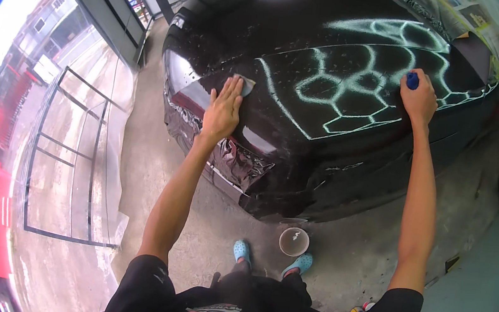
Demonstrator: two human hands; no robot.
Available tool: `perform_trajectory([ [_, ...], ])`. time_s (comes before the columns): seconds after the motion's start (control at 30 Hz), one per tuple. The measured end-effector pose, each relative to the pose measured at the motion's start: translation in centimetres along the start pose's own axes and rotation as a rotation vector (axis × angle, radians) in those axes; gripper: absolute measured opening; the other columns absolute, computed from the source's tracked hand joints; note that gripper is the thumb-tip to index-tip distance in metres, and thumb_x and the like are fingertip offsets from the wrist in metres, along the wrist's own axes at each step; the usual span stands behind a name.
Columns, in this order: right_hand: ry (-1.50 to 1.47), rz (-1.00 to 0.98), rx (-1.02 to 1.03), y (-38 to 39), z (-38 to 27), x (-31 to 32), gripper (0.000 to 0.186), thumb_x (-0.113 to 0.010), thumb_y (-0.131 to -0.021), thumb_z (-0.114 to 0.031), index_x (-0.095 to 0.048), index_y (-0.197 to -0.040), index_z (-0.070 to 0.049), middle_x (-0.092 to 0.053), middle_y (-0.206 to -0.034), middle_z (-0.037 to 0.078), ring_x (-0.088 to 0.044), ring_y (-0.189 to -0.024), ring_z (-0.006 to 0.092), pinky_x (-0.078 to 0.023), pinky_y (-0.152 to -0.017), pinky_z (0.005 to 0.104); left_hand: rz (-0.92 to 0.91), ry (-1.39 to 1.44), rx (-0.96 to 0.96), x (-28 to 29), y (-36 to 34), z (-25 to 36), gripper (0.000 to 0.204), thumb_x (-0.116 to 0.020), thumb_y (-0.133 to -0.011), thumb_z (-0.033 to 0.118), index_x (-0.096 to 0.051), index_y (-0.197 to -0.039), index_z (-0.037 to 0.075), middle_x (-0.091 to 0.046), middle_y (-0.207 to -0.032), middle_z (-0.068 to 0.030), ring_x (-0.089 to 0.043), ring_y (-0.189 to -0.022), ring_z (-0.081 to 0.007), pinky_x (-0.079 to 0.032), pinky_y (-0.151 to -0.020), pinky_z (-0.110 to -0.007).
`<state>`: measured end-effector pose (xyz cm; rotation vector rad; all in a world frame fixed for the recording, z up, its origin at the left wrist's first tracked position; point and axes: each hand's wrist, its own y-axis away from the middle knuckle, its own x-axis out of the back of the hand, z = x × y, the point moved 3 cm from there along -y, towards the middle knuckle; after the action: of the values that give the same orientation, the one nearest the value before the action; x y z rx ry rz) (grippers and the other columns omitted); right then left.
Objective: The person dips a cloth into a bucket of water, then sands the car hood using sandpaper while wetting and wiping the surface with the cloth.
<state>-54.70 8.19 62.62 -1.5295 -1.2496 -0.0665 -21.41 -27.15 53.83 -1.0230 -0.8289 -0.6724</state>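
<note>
The left hand [222,111] lies flat, fingers extended, pressing a grey sanding pad [245,85] onto the dark car panel [312,69] — the right hand [419,98], farther right, is clenched around a blue handle [412,80].

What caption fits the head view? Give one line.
Left hand presses a grey pad on a dark car; right hand grips a blue tool.

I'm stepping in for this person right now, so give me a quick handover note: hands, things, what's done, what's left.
Left hand: flat on a small grey sanding pad on the dark car panel.
Right hand: gripping a blue spray can against the panel.
Done: pale honeycomb lines sprayed over the panel's right part.
Left: the panel's left part is bare.
A bucket stands between the feet.
</note>
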Motion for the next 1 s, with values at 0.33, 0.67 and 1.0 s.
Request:
perform_trajectory([
  [0.33,0.039,-0.009,0.008,0.5,0.9,0.3,0.028,-0.07,-0.089,-0.04,-0.066,-0.108,-0.02,-0.071,-0.11,0.003,-0.071,-0.099,0.0378,-0.057,-0.078,0.0518,0.02,0.05,-0.034,-1.1,3.2,1.0,0.048,-0.041,-0.108,0.017,-0.043,-0.155,0.006,-0.039,-0.163,-0.0134,-0.033,-0.153,-0.0321,-0.029,-0.122,-0.057],
  [0.67,0.051,0.006,-0.015,0.6,1.4,0.7,0.027,-0.069,-0.089,-0.039,-0.066,-0.108,-0.021,-0.071,-0.11,0.003,-0.071,-0.098,0.0383,-0.057,-0.077,0.0522,0.045,0.115,-0.048,-2.1,2.3,1.9,0.046,-0.042,-0.108,0.013,-0.047,-0.153,0.005,-0.042,-0.161,-0.0157,-0.034,-0.151,-0.0351,-0.029,-0.123,-0.053],
  [1.0,0.068,0.003,-0.012,1.0,2.2,1.1,0.025,-0.069,-0.088,-0.038,-0.066,-0.107,-0.022,-0.07,-0.107,0.004,-0.071,-0.097,0.0378,-0.056,-0.077,0.0523,0.062,0.121,-0.063,-2.5,3.2,3.5,0.043,-0.043,-0.107,0.01,-0.05,-0.148,0.001,-0.045,-0.158,-0.0192,-0.038,-0.148,-0.0382,-0.034,-0.121,-0.05],
])
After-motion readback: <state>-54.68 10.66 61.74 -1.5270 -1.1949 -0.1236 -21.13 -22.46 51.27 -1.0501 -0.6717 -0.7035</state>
